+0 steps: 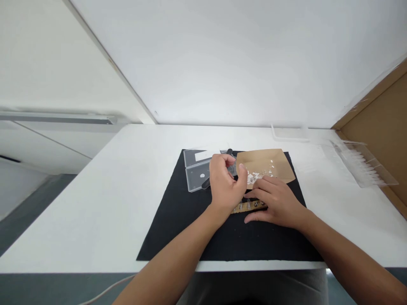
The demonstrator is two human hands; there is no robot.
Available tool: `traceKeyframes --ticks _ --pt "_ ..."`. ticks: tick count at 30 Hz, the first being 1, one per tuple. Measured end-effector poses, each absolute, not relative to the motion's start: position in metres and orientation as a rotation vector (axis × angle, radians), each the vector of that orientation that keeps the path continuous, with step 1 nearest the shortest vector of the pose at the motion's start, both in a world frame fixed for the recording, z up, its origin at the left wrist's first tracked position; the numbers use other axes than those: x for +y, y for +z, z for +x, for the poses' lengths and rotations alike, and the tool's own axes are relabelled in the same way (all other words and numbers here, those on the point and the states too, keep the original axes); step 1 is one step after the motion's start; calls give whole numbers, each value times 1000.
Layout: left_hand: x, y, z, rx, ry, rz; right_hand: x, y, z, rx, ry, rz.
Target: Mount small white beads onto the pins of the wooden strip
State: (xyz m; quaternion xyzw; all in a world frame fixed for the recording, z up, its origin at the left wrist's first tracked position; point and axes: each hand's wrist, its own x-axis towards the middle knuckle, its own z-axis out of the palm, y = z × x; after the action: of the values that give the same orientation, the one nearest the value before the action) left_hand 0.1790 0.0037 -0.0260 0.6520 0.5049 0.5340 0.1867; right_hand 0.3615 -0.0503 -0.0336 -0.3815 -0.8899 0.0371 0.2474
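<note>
A narrow wooden strip (244,207) lies on the black mat (178,220). Small clear pointed pieces (249,203) stand upright on it, with round shiny bits (256,204) towards its right end. My right hand (276,202) grips this strip, thumb on the near side and fingers along the far side. Just above the strip's left part is my left hand (225,182), fingers curled and thumb close to the index finger in a pinch. Whatever is between those tips is too small to make out. Behind both hands, a brown paper sheet (270,159) carries many small white flakes (252,177).
An open clear plastic case (192,180) rests at the mat's back left, a dark slim tool (206,184) across it. On the white table (95,203), a clear tray of pale tips (362,165) lies at right, beside a cardboard panel (388,127). A white wall stands behind.
</note>
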Motion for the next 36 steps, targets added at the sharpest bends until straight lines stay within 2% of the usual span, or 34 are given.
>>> traceKeyframes --ticks 7,24,32,36 --pt "4 -26 178 1426 1507 1802 -52 -30 363 -2278 363 -1060" --pt "7 -24 177 1371 1536 1724 -49 -27 361 -2355 465 -1130" --pt "16 -25 167 1433 1713 2138 -52 -25 359 -2375 421 -1156" --pt "21 -22 164 1671 1453 2403 -52 -24 359 -2388 404 -1152"
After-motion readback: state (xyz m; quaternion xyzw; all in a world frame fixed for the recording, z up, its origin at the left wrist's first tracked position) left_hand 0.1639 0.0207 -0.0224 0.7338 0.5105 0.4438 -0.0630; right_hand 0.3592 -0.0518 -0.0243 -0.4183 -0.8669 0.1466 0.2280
